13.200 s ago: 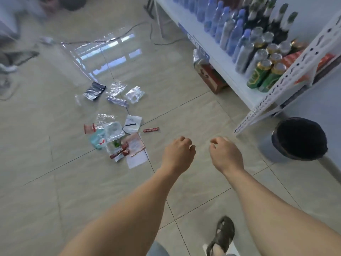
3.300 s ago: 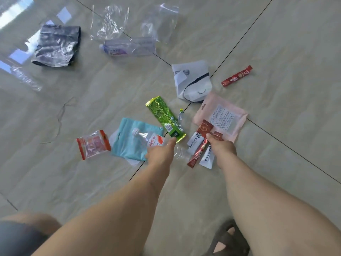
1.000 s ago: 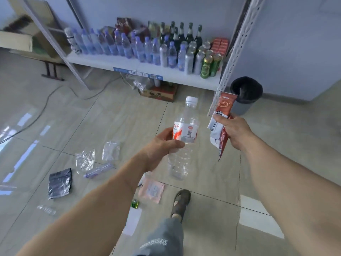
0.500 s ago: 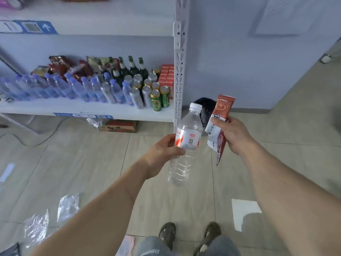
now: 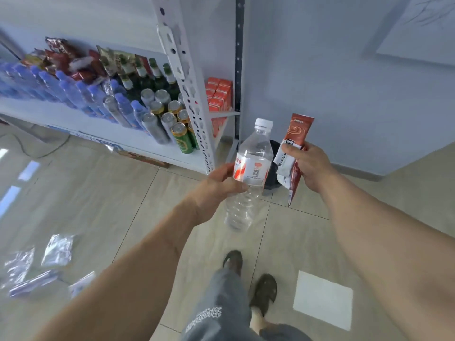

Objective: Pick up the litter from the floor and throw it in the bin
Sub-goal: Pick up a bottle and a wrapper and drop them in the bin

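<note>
My left hand (image 5: 216, 185): fingers wrapped round clear bottle (image 5: 248, 175), upright. My right hand (image 5: 307, 166): fingers pinched red-and-white sachets (image 5: 293, 153). Black bin (image 5: 273, 166) partly hidden behind both.

The clear bottle (image 5: 248, 173) wears a red-and-white label (white cap), the sachets (image 5: 293, 153) are brown-red and white.

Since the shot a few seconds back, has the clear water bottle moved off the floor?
Yes. The clear water bottle lay on the tiles among the litter; now the left hand holds it upright in the air, in front of the black bin by the shelf post.
</note>
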